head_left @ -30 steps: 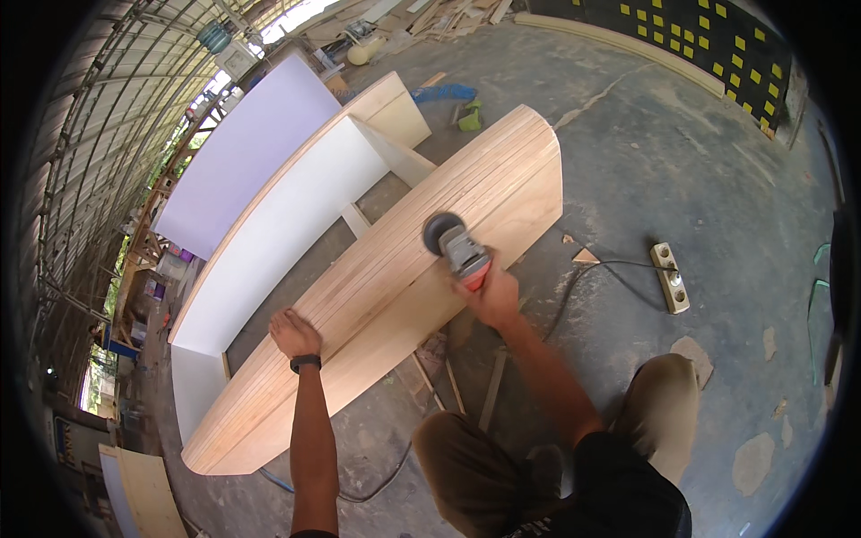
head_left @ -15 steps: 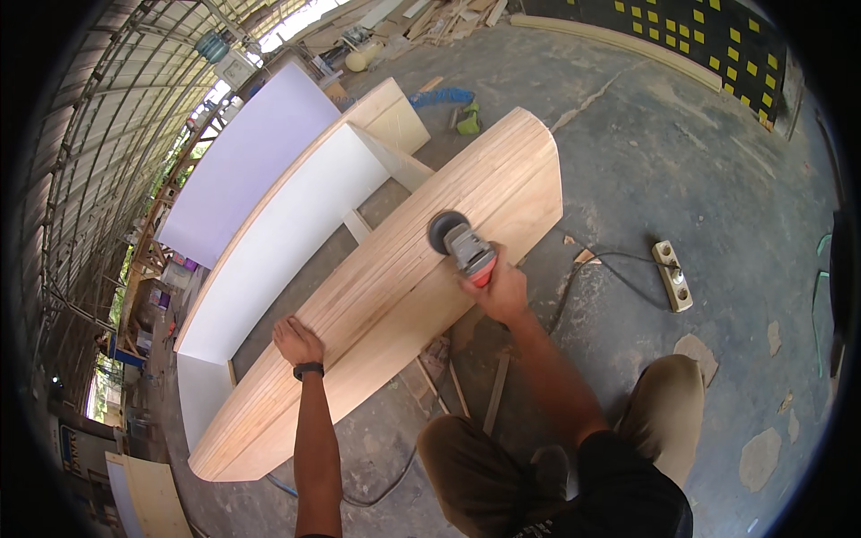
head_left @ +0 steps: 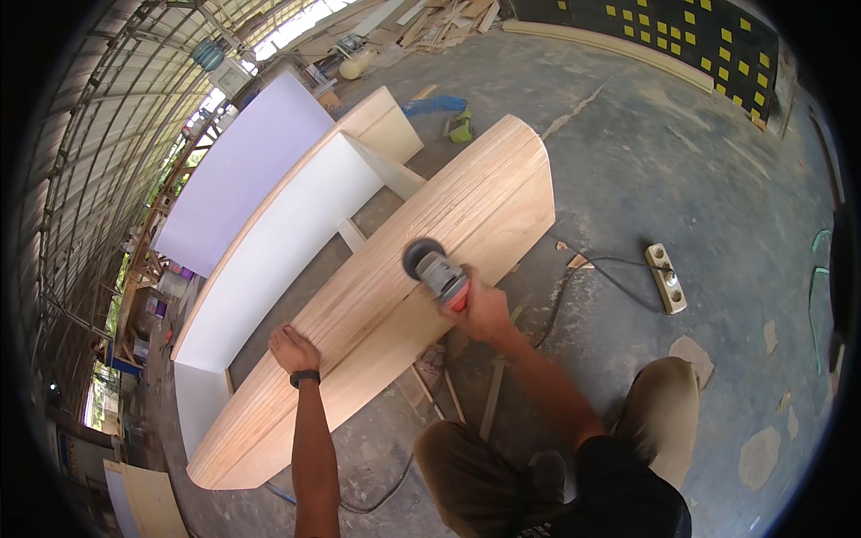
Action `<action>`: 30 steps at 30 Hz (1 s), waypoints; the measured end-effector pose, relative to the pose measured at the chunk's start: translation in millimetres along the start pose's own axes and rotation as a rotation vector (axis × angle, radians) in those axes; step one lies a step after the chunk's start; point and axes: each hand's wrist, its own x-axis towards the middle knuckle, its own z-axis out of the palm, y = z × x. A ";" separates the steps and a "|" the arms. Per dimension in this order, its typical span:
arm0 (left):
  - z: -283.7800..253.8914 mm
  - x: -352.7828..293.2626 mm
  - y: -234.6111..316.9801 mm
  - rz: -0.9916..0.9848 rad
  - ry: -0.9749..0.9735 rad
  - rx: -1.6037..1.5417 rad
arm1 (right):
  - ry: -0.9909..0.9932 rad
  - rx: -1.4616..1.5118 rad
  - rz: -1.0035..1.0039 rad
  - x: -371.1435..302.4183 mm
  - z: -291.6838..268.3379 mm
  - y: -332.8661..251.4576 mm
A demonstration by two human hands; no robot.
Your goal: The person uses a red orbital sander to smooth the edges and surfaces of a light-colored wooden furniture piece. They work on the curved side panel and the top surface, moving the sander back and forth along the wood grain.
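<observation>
My right hand [head_left: 482, 308] is wrapped round the red and grey body of an angle grinder [head_left: 441, 273]. Its round black disc [head_left: 421, 257] lies against the slatted top of a long curved wooden frame [head_left: 386, 287]. Further left along the same frame, my left hand [head_left: 292, 350] bears on the top with its fingers bent over the far edge; the fingertips are partly hidden. A dark band circles that wrist. Bare pale plywood forms the frame's near side, and its far boards are white inside.
A lilac curved panel [head_left: 242, 170] stands beyond the frame. On the concrete floor at right lies a white power strip [head_left: 666, 278] with a dark cord [head_left: 574, 273] plugged in. Wood scraps [head_left: 448, 22] are piled far back. My bent knees [head_left: 466, 475] are near the frame.
The grinder and my right hand have moved left and slightly nearer along the wooden top. My left hand stays at the same spot on the frame. The whole view has shifted slightly.
</observation>
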 end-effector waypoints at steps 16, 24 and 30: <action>3.1 0.6 5.3 -0.001 0.013 0.013 | 0.306 0.104 0.164 67.9 -82.3 49.8; 3.9 0.9 10.1 -0.017 0.008 0.003 | 0.210 0.023 0.046 43.9 -52.5 18.5; -1.3 0.3 0.9 0.026 -0.009 0.027 | -0.082 -0.112 -0.078 14.3 -19.9 -20.7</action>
